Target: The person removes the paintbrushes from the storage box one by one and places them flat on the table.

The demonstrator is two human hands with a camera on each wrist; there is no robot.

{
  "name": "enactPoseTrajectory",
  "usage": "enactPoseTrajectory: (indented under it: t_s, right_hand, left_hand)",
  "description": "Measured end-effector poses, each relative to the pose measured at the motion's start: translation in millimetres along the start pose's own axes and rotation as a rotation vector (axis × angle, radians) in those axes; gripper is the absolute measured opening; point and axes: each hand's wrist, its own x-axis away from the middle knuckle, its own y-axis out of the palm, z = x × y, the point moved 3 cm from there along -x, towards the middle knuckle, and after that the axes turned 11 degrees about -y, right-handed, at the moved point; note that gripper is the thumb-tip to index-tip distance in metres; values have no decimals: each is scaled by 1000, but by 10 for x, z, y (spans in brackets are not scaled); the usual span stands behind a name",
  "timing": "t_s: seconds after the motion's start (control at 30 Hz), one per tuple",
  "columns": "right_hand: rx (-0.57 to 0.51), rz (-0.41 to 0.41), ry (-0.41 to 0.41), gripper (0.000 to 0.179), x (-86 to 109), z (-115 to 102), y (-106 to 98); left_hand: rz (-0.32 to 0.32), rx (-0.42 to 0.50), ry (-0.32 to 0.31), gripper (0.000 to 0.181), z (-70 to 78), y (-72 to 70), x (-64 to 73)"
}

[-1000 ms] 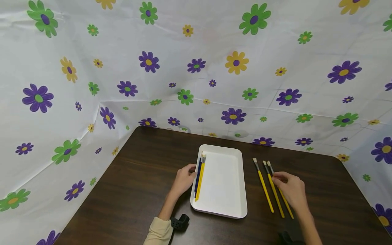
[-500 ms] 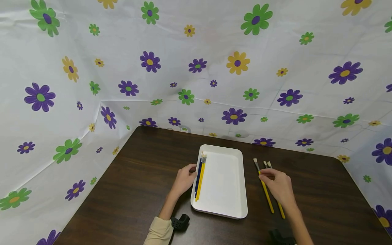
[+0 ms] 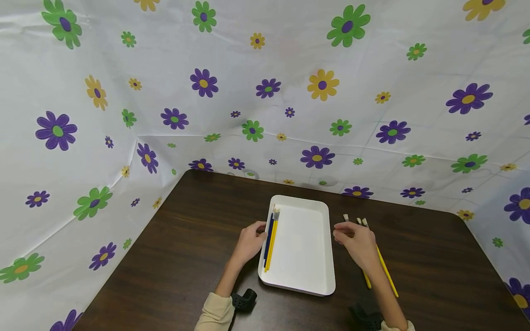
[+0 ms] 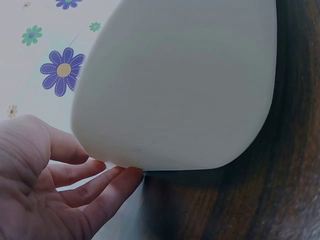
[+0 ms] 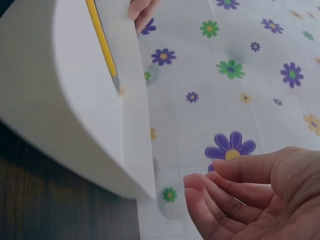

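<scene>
Head view: right hand [image 3: 359,242], fingers loosely together, has moved empty across brushes [image 3: 387,272] toward tray [image 3: 304,250], left hand [image 3: 249,241] touching it, grip unclear

Left hand [image 4: 32,187] at lower left, palm side showing, fingertips against the low edge of the white tray [image 4: 180,85]. Tray fills the middle, plain smooth wall toward us, corners rounded, looks grey in this light. Dark wood table [image 4: 295,165] right and below, shadow along the tray. Flowered cloth [image 4: 30,60] upper left, purple and green blooms
</scene>
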Motion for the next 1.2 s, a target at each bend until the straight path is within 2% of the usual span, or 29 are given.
enactPoseTrajectory:
  t_s: [0.13,0.43,0.67,0.87,1.2]
  right_hand:
    - [-20,8,-6,20,-53,-59,106]
    - [-76,-38,52,22,-123,-181,372]
    - [-70,-50,26,21,-145,-266,555]
    - [-84,-41,37,24,-166,-279,755]
    - [-138,-42,30,28,-182,-315,1040]
  left_hand:
    - [-2,2,2,31,-1,1,-2]
    - [-4,-3,-2,31,1,0,-2]
    - [1,-6,-3,31,3,-2,-2]
    - [3,-9,-10,30,14,-6,16]
    - [-2,-14,-14,30,8,8,-3]
